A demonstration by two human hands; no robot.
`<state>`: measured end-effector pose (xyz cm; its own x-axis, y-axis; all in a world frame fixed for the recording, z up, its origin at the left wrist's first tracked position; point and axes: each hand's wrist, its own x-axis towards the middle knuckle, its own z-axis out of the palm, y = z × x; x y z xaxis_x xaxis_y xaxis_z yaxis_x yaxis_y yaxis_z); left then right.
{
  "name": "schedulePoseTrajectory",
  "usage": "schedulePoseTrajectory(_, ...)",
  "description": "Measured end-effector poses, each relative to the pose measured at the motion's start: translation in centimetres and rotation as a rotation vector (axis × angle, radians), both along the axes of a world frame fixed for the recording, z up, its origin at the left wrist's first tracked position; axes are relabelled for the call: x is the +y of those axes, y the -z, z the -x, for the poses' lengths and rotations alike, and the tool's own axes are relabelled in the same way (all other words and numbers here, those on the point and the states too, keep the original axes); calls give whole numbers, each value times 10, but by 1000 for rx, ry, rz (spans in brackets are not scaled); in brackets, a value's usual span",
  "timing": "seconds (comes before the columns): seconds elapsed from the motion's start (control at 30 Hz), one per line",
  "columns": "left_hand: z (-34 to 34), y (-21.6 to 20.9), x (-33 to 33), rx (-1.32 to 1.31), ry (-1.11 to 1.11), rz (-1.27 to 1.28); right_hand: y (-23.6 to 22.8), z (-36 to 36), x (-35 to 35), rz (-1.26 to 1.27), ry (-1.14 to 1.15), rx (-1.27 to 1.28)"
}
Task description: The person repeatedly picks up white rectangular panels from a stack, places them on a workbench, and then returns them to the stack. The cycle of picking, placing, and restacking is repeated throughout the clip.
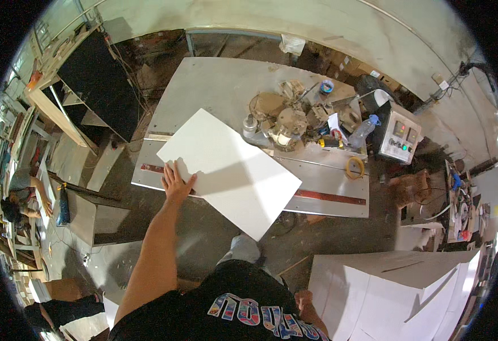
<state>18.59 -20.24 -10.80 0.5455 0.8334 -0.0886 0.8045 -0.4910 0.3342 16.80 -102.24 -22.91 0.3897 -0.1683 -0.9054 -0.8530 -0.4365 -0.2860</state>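
A white rectangular panel (232, 165) lies slantwise on the grey machine table (198, 79), its near corner sticking out past the front edge. My left hand (175, 183) rests flat on the panel's left near edge, fingers spread and thumb apart. Low beside my body hangs my right hand (303, 300), close to a stack of large white panels (374, 301). It is small and partly hidden by my shirt, so its fingers cannot be made out. A red-brown strip (331, 198) runs along the table's front and passes under the panel.
A dusty motor unit (289, 125) stands on the table among a clear bottle (364, 131), a tape roll (355, 167) and clutter. Right of it is a control box (399, 136). At far left, a co-worker's hand (45, 203) is on a pale board.
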Motion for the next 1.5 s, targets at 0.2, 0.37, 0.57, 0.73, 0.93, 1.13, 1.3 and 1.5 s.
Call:
schedulePoseTrajectory(0.2,1,-4,1,34,2,-6,81,-34,62,-155,-357,-258)
schedulePoseTrajectory(0.37,-1,-5,-5,69,-18,-43,83,-90,173,-335,-534,-644)
schedulePoseTrajectory(0.57,-7,-16,19,-36,-76,4,-48,-160,314,-782,-29,-217)
schedulePoseTrajectory(0.73,-17,-18,87,-95,-117,3,-85,-151,389,-703,11,-396)
schedulePoseTrajectory(0.93,-30,-9,99,-271,-34,-58,-62,-141,374,-365,21,-489)
schedulePoseTrajectory(1.13,-29,-14,-17,-224,-46,-43,-47,-152,260,-148,159,-505)
schedulePoseTrajectory(1.3,-47,-21,-133,-271,-57,46,-32,-187,138,-108,179,-658)
schedulePoseTrajectory(1.5,-90,-29,-229,-281,-75,70,-82,-216,76,-309,167,-914)
